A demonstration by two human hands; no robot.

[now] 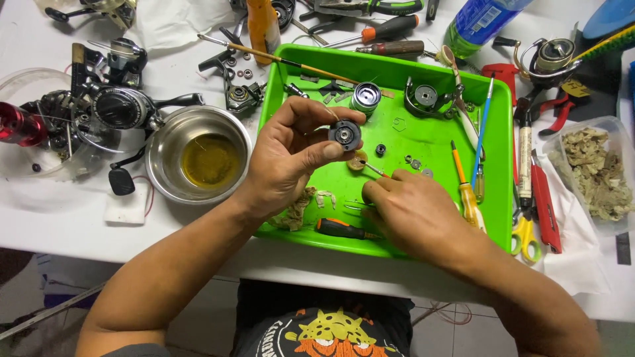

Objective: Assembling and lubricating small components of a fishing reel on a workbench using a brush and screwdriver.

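Left hand point(291, 155) pinching small black round reel part point(344, 134) above green tray point(430, 139); right hand point(413, 211) closed on thin pick point(374, 169); steel bowl point(202, 155) of yellow oil alongside on white surface point(59, 218).

Small round black reel part point(344, 134) with a metal centre, held upright above the green tray point(430, 142)

Left hand point(291, 155) raised, fingers pinched (thumb up front); right hand point(413, 211) curled low.
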